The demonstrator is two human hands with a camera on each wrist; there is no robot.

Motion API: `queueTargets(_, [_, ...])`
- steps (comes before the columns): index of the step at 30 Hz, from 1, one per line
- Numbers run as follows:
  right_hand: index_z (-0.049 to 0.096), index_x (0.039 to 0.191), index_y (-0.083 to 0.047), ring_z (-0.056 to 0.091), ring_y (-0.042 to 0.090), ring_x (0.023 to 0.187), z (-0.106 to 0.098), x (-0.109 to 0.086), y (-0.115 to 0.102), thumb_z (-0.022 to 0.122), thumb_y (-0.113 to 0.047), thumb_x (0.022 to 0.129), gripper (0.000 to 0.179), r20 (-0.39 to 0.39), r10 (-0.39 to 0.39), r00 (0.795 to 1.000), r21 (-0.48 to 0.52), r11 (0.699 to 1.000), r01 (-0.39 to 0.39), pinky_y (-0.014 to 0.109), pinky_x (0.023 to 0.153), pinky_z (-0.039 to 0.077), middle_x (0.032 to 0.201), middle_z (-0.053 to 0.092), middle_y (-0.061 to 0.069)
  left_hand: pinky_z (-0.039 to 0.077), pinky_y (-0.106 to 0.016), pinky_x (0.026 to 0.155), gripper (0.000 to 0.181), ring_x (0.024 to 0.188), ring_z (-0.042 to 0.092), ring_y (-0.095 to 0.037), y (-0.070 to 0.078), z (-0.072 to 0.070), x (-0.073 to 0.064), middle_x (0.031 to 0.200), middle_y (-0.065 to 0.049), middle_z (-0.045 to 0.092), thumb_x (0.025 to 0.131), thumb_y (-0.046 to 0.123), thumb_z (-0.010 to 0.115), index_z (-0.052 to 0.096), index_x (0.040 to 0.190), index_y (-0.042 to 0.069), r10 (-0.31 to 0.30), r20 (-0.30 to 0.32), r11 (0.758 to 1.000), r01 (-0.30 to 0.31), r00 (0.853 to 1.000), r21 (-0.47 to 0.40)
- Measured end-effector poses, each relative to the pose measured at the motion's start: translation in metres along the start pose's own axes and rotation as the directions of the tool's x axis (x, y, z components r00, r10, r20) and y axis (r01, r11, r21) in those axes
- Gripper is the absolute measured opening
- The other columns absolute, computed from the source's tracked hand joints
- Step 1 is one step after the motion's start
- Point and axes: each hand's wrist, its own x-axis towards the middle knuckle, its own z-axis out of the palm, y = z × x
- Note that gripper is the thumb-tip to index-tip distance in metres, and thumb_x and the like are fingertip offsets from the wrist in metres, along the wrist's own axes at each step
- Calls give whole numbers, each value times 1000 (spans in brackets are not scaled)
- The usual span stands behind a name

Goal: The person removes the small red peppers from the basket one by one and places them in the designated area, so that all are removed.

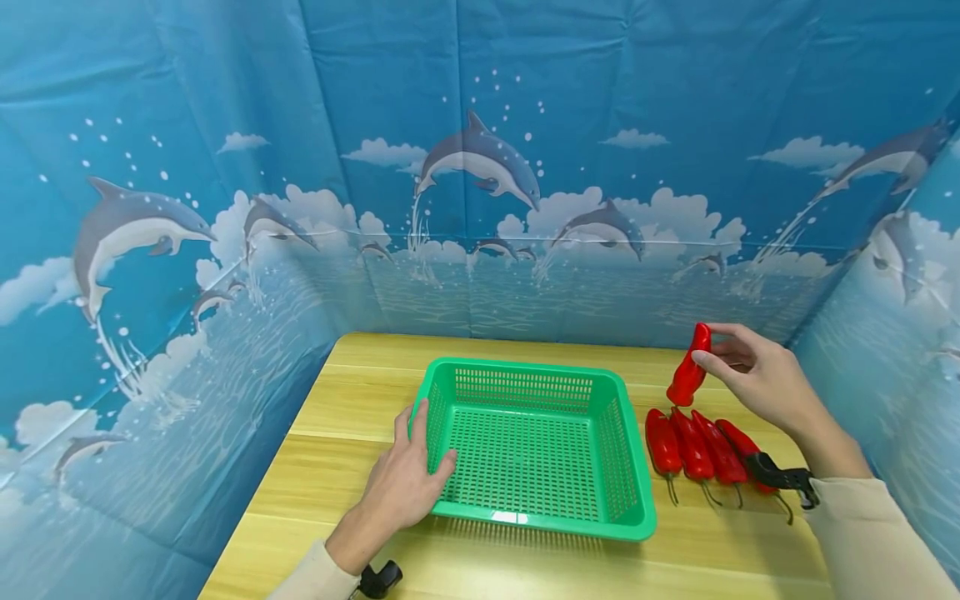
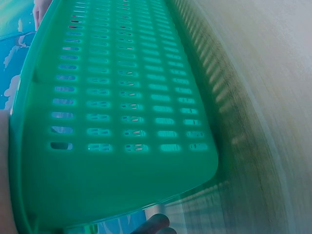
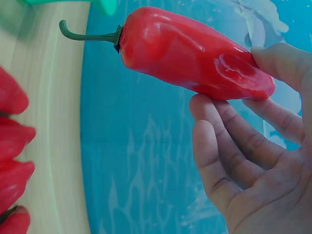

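My right hand (image 1: 776, 379) pinches a red chili pepper (image 1: 688, 371) near its tip, thumb on one side and fingertips on the other. In the right wrist view the pepper (image 3: 170, 51) is glossy, with a dent near the tip and a curved green stem pointing away from the hand. It hangs above several red peppers (image 1: 694, 446) laid side by side, stems toward me. A green plastic basket (image 1: 525, 364) with slotted walls has nothing in it. At its left side, my left hand (image 1: 401, 483) holds the rim, fingers along the outside and thumb over the inside.
The basket and peppers rest on a light wooden table (image 1: 300, 492). Blue curtains (image 1: 360, 75) printed with dolphins hang behind and at both sides. A black wrist mount (image 1: 783, 477) on the right arm partly covers the rightmost pepper.
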Motion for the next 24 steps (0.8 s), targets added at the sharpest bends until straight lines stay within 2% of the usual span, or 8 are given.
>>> queueTargets(3, [57, 169, -5, 69, -13, 98, 0, -2, 9, 74, -40, 116, 66, 15, 20, 1000, -20, 1000, -19, 19, 74, 56, 137, 80, 33, 44, -33, 45, 99, 48, 49, -15, 0, 1, 0, 191, -24, 23, 115, 47, 67, 12, 189, 12, 1, 0, 1000, -1, 1000, -3])
queueTargets(8, [55, 172, -5, 81, 47, 113, -1, -5, 24, 73, -41, 117, 68, 33, 51, 998, -38, 998, -50, 21, 71, 57, 140, 77, 36, 44, -33, 46, 98, 48, 49, -15, -1, 1, 1, 191, -24, 23, 115, 47, 67, 12, 189, 12, 1, 0, 1000, -1, 1000, -2])
queueTargets(10, [54, 173, -6, 83, 41, 112, -3, -6, 30, 72, -43, 117, 69, 39, 68, 997, -40, 997, -67, 22, 71, 57, 141, 77, 36, 44, -32, 46, 98, 49, 50, -15, -1, 1, 1, 191, -25, 22, 115, 47, 67, 13, 189, 12, -1, -1, 1000, 1, 1000, -1])
queueTargets(14, [54, 174, -8, 71, -8, 100, -8, -8, 39, 71, -47, 117, 72, 53, 97, 994, -47, 994, -94, 24, 71, 58, 143, 76, 35, 44, -32, 46, 98, 49, 50, -15, 0, 1, 1, 191, -25, 23, 115, 47, 68, 13, 189, 11, -2, -5, 1000, 2, 1000, -3])
queueTargets(16, [54, 173, -7, 64, -15, 98, -10, -9, 44, 72, -48, 116, 72, 57, 105, 993, -57, 993, -102, 25, 72, 57, 144, 76, 35, 44, -32, 46, 98, 49, 50, -15, 0, 1, 1, 191, -25, 23, 115, 47, 68, 13, 189, 11, -2, -6, 1000, 2, 1000, -3])
queueTargets(19, [55, 172, -3, 79, 15, 106, -13, -11, 49, 71, -46, 117, 72, 61, 109, 992, -72, 992, -105, 30, 72, 59, 142, 75, 38, 44, -33, 46, 98, 50, 50, -15, 0, 1, 2, 190, -25, 23, 115, 47, 68, 13, 189, 11, -1, -7, 1000, 1, 1000, -6])
queueTargets(22, [54, 171, 1, 76, 54, 118, -15, -14, 55, 70, -46, 117, 73, 67, 119, 991, -85, 990, -113, 43, 72, 64, 140, 75, 41, 44, -33, 46, 98, 49, 50, -15, 0, 1, 2, 190, -25, 23, 115, 46, 68, 13, 189, 11, 0, -5, 1000, 0, 1000, -6])
queueTargets(24, [53, 171, 3, 73, 61, 121, -17, -16, 59, 68, -46, 118, 74, 80, 129, 988, -90, 988, -122, 55, 74, 66, 140, 73, 43, 44, -32, 46, 98, 49, 50, -15, -1, 1, 2, 190, -25, 23, 115, 46, 67, 12, 189, 12, 1, -4, 1000, -1, 1000, -2])
